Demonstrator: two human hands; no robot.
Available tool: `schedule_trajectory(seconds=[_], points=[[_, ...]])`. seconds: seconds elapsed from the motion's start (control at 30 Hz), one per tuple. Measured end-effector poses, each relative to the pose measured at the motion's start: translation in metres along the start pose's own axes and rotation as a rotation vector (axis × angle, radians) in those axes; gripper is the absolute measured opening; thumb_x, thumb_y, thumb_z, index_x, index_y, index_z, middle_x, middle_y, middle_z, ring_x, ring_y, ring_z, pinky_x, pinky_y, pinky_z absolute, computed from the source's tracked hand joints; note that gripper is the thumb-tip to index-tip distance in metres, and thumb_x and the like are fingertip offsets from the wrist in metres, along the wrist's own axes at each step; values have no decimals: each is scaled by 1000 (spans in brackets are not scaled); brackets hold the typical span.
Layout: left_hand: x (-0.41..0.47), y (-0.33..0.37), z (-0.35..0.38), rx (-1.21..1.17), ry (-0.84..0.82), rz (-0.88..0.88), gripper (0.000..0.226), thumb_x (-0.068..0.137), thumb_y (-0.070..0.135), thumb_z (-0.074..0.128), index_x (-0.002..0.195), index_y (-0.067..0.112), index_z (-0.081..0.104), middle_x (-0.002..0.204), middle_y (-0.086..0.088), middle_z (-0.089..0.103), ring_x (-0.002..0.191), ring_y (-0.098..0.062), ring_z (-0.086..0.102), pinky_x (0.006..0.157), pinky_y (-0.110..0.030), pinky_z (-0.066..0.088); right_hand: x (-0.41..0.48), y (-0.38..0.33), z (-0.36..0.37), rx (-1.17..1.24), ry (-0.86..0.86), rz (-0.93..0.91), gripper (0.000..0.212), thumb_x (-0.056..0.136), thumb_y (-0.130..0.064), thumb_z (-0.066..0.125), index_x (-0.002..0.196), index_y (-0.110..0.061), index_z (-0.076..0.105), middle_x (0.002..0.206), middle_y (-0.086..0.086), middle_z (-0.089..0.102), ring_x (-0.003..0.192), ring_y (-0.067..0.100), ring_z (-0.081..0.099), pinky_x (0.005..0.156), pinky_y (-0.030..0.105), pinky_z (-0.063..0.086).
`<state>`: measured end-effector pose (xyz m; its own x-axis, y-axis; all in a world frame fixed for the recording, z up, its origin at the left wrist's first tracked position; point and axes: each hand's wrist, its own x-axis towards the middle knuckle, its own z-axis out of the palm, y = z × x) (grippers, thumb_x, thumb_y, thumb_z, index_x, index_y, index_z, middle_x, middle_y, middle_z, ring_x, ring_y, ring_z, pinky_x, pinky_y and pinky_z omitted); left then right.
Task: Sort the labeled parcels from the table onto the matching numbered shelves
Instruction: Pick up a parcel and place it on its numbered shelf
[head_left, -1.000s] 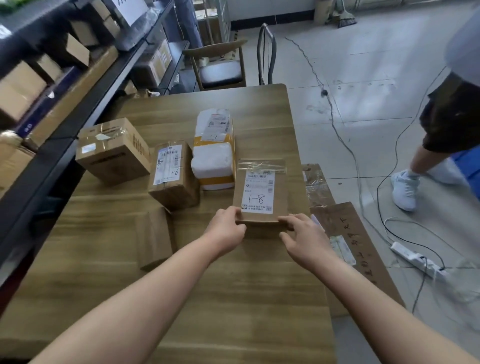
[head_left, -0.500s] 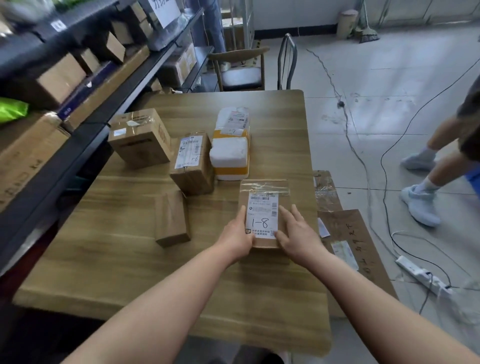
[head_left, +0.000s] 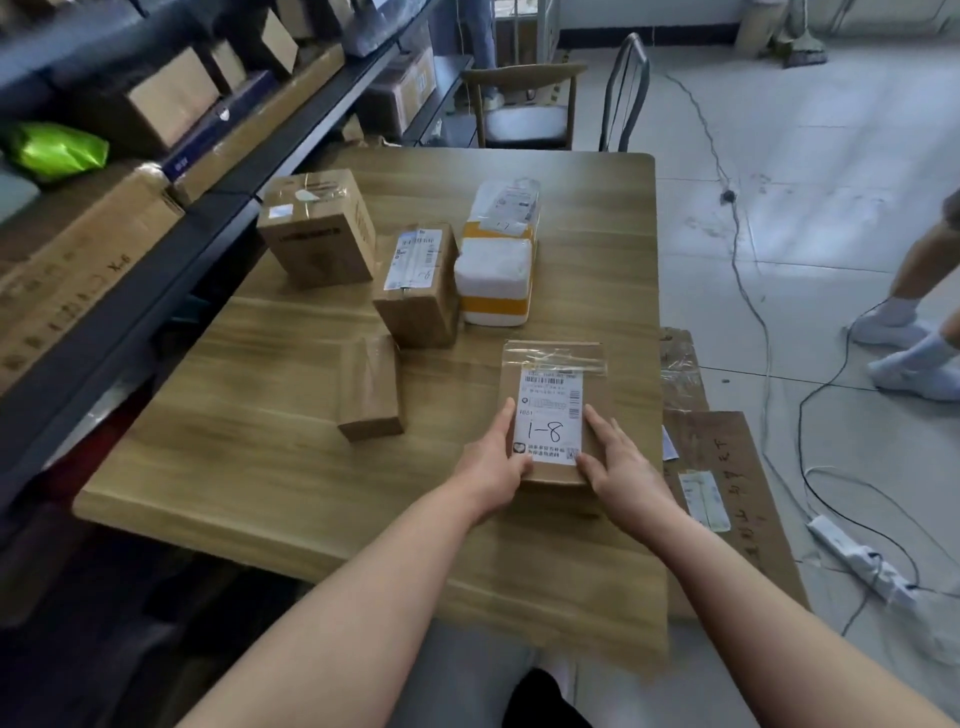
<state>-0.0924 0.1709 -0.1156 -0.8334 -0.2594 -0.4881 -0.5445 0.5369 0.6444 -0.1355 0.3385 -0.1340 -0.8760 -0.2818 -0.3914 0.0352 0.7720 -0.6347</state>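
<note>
A flat brown parcel (head_left: 551, 364) with a white label marked "1-8" lies near the right edge of the wooden table (head_left: 270, 457). My left hand (head_left: 491, 462) grips its near left corner and my right hand (head_left: 615, 462) grips its near right side, thumbs on top. Behind it stand a white foam parcel with orange tape (head_left: 496, 275), a brown box with a label (head_left: 418, 288), a larger taped brown box (head_left: 319, 236) and a small plain brown box (head_left: 371, 387).
Dark metal shelves (head_left: 156, 249) with cartons and a green bag (head_left: 54, 150) run along the left. A chair (head_left: 524, 111) stands behind the table. Flattened cardboard (head_left: 727, 467), cables and a power strip (head_left: 857, 561) lie on the floor at right, where a person's legs (head_left: 914, 322) stand.
Both hands have closed in on the "1-8" parcel and drawn it toward me along the table. The view has pulled back from the table. The person at right has stepped.
</note>
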Motion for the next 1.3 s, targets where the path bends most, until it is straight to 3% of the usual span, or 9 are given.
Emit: schedule_trajectory(seconds=[0.3, 0.4, 0.63, 0.87, 1.07, 1.13, 1.23, 1.3], points=[[-111, -85, 11, -169, 42, -37, 78, 91, 20, 62, 149, 48, 19, 145, 6, 48, 126, -15, 49, 109, -33, 38, -106, 2, 61, -13, -23, -102, 64, 96, -38, 50, 146, -53, 13, 159, -3, 18, 143, 21, 27, 110, 42, 29], [-169, -124, 11, -126, 116, -99, 77, 89, 28, 62, 148, 51, 18, 145, 6, 48, 127, -17, 49, 103, -24, 37, -151, -3, 87, -49, -93, -186, 64, 95, -37, 52, 146, -53, 16, 159, -5, 21, 143, 17, 25, 111, 39, 28], [-315, -205, 8, -236, 301, -288, 74, 92, 28, 59, 148, 54, 16, 146, 2, 46, 125, -21, 50, 104, -35, 42, -243, -46, 154, -130, -322, -419, 63, 94, -36, 54, 146, -50, 21, 155, -8, 31, 139, 15, 33, 107, 36, 35], [-434, -274, -1, -409, 585, -486, 73, 94, 23, 59, 149, 49, 18, 150, 4, 42, 129, -20, 47, 106, -37, 40, -310, -112, 231, -246, -563, -737, 60, 94, -38, 53, 146, -49, 25, 152, -16, 33, 133, 12, 41, 96, 30, 40], [-512, -318, -14, -519, 866, -661, 70, 96, 25, 57, 149, 48, 18, 149, 7, 43, 117, -22, 57, 95, -36, 48, -356, -180, 304, -355, -767, -1022, 62, 93, -40, 52, 145, -51, 22, 153, -11, 33, 138, 13, 36, 105, 34, 39], [-533, -329, -14, -594, 972, -707, 70, 95, 22, 57, 149, 48, 21, 148, 10, 44, 117, -17, 55, 95, -32, 47, -371, -199, 326, -373, -839, -1094, 60, 93, -41, 52, 144, -52, 23, 152, -13, 33, 133, 13, 41, 98, 30, 41], [-559, -342, -15, -709, 1110, -775, 70, 95, 17, 58, 149, 44, 25, 149, 9, 43, 121, -12, 50, 100, -28, 43, -392, -224, 357, -427, -931, -1190, 58, 93, -44, 51, 143, -54, 24, 151, -16, 34, 120, 11, 52, 70, 11, 41], [-574, -347, -16, -781, 1188, -814, 69, 94, 12, 58, 150, 40, 27, 150, 8, 41, 130, -13, 44, 105, -27, 38, -407, -239, 376, -462, -998, -1264, 57, 93, -45, 50, 144, -53, 24, 152, -13, 33, 122, 12, 51, 77, 14, 43]])
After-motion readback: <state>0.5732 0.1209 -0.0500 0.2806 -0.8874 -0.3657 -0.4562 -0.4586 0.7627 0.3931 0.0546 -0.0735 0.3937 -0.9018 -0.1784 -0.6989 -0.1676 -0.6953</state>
